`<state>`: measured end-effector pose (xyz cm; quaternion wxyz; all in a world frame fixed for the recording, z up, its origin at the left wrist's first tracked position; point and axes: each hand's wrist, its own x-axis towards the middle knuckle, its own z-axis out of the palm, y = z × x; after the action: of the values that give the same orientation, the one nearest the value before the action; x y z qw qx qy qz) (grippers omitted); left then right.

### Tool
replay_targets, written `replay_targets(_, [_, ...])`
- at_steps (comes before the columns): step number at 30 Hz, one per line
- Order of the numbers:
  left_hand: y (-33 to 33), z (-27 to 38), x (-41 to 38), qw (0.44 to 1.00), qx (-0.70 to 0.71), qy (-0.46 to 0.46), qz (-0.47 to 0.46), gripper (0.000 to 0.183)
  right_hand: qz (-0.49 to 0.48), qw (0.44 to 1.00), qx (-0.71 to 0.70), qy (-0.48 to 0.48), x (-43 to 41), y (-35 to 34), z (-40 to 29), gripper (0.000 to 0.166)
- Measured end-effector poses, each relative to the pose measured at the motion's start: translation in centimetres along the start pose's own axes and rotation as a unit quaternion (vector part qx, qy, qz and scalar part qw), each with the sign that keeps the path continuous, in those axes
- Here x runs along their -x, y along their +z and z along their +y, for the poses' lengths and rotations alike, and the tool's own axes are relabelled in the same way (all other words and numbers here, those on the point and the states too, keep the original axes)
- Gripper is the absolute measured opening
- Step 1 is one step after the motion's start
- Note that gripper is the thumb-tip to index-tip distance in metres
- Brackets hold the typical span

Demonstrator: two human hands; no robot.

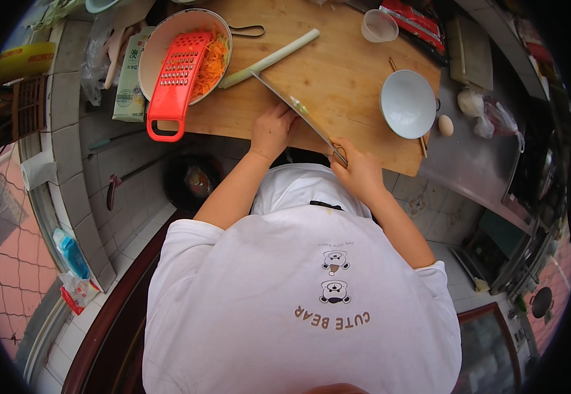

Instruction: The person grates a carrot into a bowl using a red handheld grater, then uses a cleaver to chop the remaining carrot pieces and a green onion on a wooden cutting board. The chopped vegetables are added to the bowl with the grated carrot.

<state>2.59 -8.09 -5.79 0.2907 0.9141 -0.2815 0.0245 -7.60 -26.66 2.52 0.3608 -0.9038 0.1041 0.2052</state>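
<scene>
My right hand (356, 167) grips the handle of a kitchen knife (292, 109), whose blade slants up and left across the wooden board (344, 64). Close to the left side of the blade is my left hand (273, 129); its fingertips are partly hidden, and whether they hold anything is unclear. A long leek stalk (278, 55) lies beyond, its lower end near the pan and the knife's tip close to it. Small green-white pieces (297, 104) rest just right of the blade. At the upper left, a red grater (179, 83) leans across a pan (150, 59) holding shredded carrot (212, 69).
A pale bowl (407, 104) sits at the board's right edge over chopsticks (423, 147), with an egg (445, 125) beside it. Farther back are a clear plastic cup (379, 25) and a red packet (413, 22). A green carton (132, 83) stands left of the pan.
</scene>
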Motion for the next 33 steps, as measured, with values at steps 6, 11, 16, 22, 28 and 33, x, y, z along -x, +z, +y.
replay_targets(6, [0.6,-0.5,0.7,0.999,0.03,-0.01,0.026,0.016,-0.01,1.0,-0.029,0.003,1.8,-2.2,-0.2,0.037])
replay_targets(11, [0.2,-0.4,0.8,1.0,0.009,-0.013,0.012,0.015,-0.039,0.998,0.038,0.012,2.7,-2.7,-0.7,0.036])
replay_targets(16, [0.3,-0.6,0.6,1.0,0.013,-0.003,0.003,0.012,-0.024,0.999,0.033,0.009,0.2,-0.7,-0.9,0.036])
replay_targets(22, [0.1,-0.5,0.7,0.999,0.026,0.013,0.017,0.009,-0.015,0.999,-0.042,-0.013,0.6,-1.2,0.2,0.037])
replay_targets(28, [0.0,-0.4,1.1,0.999,0.018,-0.011,0.024,0.009,-0.063,0.998,0.014,0.017,2.2,-3.2,-0.3,0.036])
replay_targets(33, [-0.1,-0.6,0.9,0.999,0.022,0.018,0.046,0.009,-0.048,0.999,0.016,0.012,1.0,-2.5,-0.8,0.034])
